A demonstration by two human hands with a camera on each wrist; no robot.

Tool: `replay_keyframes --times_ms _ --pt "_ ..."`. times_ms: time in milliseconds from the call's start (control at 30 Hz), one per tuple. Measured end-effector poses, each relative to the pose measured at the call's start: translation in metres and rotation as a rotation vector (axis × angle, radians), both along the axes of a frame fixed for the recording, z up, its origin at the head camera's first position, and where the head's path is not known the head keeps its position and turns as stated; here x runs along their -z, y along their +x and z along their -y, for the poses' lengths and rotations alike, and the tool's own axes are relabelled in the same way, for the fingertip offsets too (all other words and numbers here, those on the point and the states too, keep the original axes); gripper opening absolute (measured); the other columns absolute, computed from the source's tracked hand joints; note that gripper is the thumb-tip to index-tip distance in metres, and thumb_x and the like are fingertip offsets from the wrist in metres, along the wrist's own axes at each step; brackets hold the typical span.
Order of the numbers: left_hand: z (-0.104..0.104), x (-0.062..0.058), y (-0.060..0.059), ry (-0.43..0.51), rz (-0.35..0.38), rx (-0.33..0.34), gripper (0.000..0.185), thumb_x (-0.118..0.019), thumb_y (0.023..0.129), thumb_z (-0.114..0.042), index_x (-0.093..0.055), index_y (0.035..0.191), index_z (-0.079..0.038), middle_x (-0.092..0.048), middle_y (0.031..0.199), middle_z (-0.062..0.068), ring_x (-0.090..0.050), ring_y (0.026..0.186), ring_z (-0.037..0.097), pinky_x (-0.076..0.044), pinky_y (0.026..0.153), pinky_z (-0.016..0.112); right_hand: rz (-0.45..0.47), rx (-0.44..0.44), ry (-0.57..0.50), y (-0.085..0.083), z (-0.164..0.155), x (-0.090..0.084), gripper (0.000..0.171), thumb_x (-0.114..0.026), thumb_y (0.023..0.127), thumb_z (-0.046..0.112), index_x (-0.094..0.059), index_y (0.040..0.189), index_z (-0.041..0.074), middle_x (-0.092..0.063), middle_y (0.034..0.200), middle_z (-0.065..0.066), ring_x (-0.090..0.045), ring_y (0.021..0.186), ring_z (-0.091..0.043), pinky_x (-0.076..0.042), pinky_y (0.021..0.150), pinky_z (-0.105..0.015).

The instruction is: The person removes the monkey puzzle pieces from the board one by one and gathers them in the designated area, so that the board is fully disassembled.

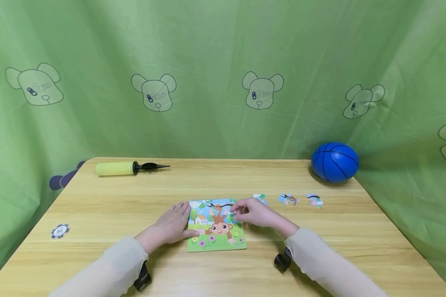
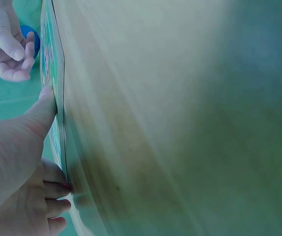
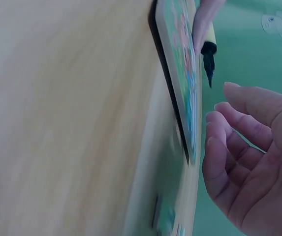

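1. Green curtain (image 1: 215, 49) hangs all across the back, printed with pale cartoon dog faces, five of them in the head view, and a light wooden table (image 1: 319, 247) sits in front of it.
2. Count on the table: one puzzle board (image 1: 216, 226), three loose puzzle pieces (image 1: 289, 200) in a row to its right, one yellow hand pump (image 1: 128, 168) at the far left, one blue ball (image 1: 335, 162) at the far right corner, one small round token (image 1: 60, 231) near the left edge.
3. One puzzle board lies flat in the middle of the near half of the table, between the two hands. It shows a brown cartoon monkey hanging from a branch, a small house, blue sky, and green grass with pink and yellow flowers along the bottom.
4. Left hand (image 1: 174, 226) lies flat with fingers stretched out, resting on the board's left edge; the left wrist view shows the thumb (image 2: 45, 110) pressing against that edge.
5. Right hand (image 1: 253, 212) sits at the board's upper right corner, fingers loosely curled; the right wrist view shows them bent just beside the board's edge, and I can't tell whether they pinch a piece.
6. Both arms wear pale beige sleeves (image 1: 326, 264).
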State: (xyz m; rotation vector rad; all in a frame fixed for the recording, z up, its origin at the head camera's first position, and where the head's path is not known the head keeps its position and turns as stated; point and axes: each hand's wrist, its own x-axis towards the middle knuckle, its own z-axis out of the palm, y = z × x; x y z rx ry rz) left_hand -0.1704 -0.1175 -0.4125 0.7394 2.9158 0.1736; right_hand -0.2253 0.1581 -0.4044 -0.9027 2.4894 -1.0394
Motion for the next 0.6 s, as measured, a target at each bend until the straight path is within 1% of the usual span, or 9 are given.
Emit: replay_keyframes --times_ms 133,233,367,600 --pt "0.000 0.000 0.000 0.003 0.000 0.001 0.086 -0.049 0.086 -0.057 -0.032 0.137 0.011 -0.027 0.143 0.025 -0.024 0.132 0.037 -0.019 0.108 0.045 -0.019 -0.034 0.026 0.000 0.013 0.004 0.019 -0.067 0.084 0.011 -0.066 0.102 0.004 -0.058 0.077 0.004 -0.049 0.063 -0.011 -0.044 0.053 -0.023" --pt "0.000 0.001 0.000 0.005 -0.002 0.002 0.086 -0.049 0.086 -0.057 -0.032 0.137 0.011 -0.027 0.143 0.026 -0.024 0.132 0.037 -0.019 0.108 0.045 -0.030 -0.054 0.055 0.000 0.020 0.005 0.023 -0.068 0.084 0.013 -0.065 0.105 0.006 -0.056 0.076 0.005 -0.048 0.061 -0.009 -0.042 0.054 -0.022" --pt "0.000 0.001 0.000 0.002 -0.002 0.002 0.087 -0.049 0.086 -0.057 -0.031 0.137 0.011 -0.027 0.143 0.026 -0.024 0.132 0.037 -0.019 0.108 0.045 -0.035 -0.083 0.084 0.001 0.028 0.005 0.033 -0.069 0.083 0.013 -0.062 0.113 0.003 -0.054 0.074 0.004 -0.046 0.060 -0.009 -0.041 0.054 -0.022" --pt "0.000 0.001 0.000 0.005 0.005 -0.003 0.086 -0.049 0.087 -0.057 -0.031 0.137 0.011 -0.027 0.143 0.025 -0.024 0.132 0.037 -0.019 0.108 0.045 -0.070 -0.127 0.124 0.003 0.037 0.004 0.043 -0.069 0.084 0.015 -0.056 0.121 -0.001 -0.052 0.077 0.003 -0.045 0.064 -0.010 -0.040 0.058 -0.023"
